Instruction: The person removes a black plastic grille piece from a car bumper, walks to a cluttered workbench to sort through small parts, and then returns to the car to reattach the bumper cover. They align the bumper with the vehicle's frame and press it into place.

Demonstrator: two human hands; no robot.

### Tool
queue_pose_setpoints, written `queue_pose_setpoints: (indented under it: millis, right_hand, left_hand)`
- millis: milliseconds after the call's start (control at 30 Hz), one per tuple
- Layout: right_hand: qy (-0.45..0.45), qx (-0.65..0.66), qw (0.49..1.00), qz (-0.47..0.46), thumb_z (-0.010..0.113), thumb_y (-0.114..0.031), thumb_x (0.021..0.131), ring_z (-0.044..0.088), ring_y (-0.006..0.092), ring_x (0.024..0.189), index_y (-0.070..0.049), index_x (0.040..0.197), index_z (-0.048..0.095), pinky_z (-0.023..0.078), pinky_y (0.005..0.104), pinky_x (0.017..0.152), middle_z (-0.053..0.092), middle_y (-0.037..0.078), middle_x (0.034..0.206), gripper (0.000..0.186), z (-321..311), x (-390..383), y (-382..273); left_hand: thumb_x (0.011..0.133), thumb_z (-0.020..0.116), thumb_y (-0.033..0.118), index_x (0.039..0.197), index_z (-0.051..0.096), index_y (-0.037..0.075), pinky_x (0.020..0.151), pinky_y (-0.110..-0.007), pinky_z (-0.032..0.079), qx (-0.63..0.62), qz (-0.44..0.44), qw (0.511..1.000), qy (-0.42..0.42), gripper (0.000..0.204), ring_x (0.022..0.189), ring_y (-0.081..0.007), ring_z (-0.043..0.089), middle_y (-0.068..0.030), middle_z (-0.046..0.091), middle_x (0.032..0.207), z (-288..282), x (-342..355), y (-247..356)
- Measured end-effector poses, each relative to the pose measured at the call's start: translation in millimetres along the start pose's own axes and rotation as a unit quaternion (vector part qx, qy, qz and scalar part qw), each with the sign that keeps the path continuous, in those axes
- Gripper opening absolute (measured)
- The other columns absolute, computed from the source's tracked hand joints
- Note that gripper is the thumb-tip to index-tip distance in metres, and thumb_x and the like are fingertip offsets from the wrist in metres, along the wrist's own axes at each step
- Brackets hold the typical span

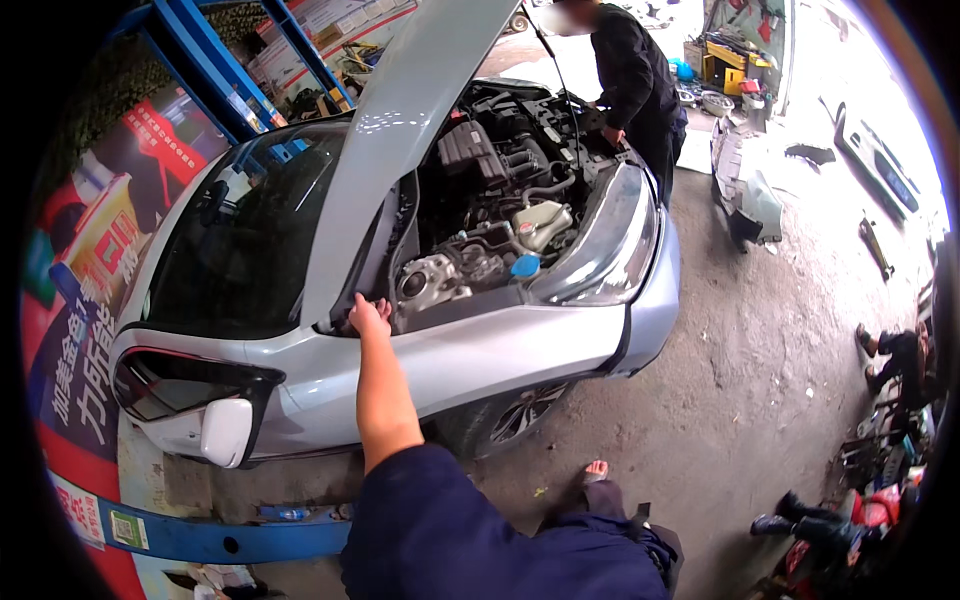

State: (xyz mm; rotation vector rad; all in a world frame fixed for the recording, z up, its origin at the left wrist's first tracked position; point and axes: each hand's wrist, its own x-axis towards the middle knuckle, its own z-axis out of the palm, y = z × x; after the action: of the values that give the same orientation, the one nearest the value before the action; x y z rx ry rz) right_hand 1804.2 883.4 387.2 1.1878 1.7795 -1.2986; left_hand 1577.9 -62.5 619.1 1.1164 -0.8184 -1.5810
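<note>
My left hand (369, 317) rests fingers curled on the silver car's fender edge (440, 345), at the open engine bay (490, 215) just beyond my fingertips. Raised hood (410, 130) above my hand: likely heavy, stiff sheet metal, best gripped along its rim. Right hand not visible.

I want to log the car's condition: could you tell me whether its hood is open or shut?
Open. The hood is raised steeply, the engine bay lies exposed, and the left hand rests at the bay's edge.

Daylight, even and bright; glare whitens top right; heavy fisheye bending, black vignette at rim; slightly soft.
</note>
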Motion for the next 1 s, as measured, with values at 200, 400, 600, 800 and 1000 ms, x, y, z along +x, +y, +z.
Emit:
queue_pose_setpoints:
  millis: [200,400,600,800,1000]
  right_hand:
    - [0.013,-0.045,0.999,0.000,0.055,-0.021,0.088,0.060,0.0265,0.078,-0.007,0.105,0.059,0.047,0.0406,0.067,0.062,0.010,0.091,0.022,-73.5,75.4,-102.3]
    - [-0.115,-0.414,0.861,-0.272,0.062,-0.026,0.084,0.063,0.0334,0.091,-0.010,0.110,0.063,0.047,0.0483,0.081,0.067,0.012,0.103,0.031,-135.4,245.3,-230.6]
    - [-0.112,-0.155,0.976,-0.104,0.054,-0.012,0.079,0.058,0.0320,0.060,0.003,0.078,0.061,0.048,0.0457,0.053,0.062,0.018,0.073,0.016,-180.4,394.9,-445.3]
    - [-0.061,-0.259,0.955,-0.132,0.053,-0.004,0.082,0.062,0.0305,0.061,0.007,0.072,0.065,0.055,0.0441,0.045,0.063,0.019,0.074,0.019,-179.9,419.7,-661.9]
    - [-0.059,-0.275,0.942,-0.185,0.053,-0.011,0.082,0.062,0.0265,0.060,0.008,0.082,0.066,0.056,0.0426,0.050,0.064,0.016,0.075,0.023,-137.9,446.5,-812.8]
  left_hand:
    - [0.092,0.058,0.009,0.109,0.055,-0.002,0.074,-0.030,0.050,0.358,0.425,0.831,0.025,0.020,0.081,-0.0182,0.060,-0.0117,0.061,0.096,32.6,-125.7,-47.7]
    - [0.087,0.059,0.005,0.109,0.056,-0.001,0.077,-0.037,0.049,0.445,0.451,0.772,0.048,0.024,0.087,-0.0260,0.059,-0.0143,0.060,0.098,46.2,-244.7,-77.4]
    - [0.079,0.059,0.002,0.104,0.058,-0.001,0.084,-0.045,0.045,0.515,0.413,0.745,0.090,0.025,0.094,-0.0366,0.057,-0.0189,0.060,0.095,91.8,-394.7,-196.7]
    - [0.074,0.058,0.001,0.092,0.060,0.004,0.078,-0.047,0.045,0.633,0.420,0.642,-0.101,0.018,0.088,-0.0364,0.056,-0.0157,0.060,0.091,191.0,-547.4,-275.2]
    - [0.074,0.061,0.006,0.094,0.060,0.006,0.081,-0.046,0.047,0.613,0.377,0.656,-0.226,0.021,0.092,-0.0356,0.057,-0.0146,0.061,0.095,325.7,-565.7,-393.7]
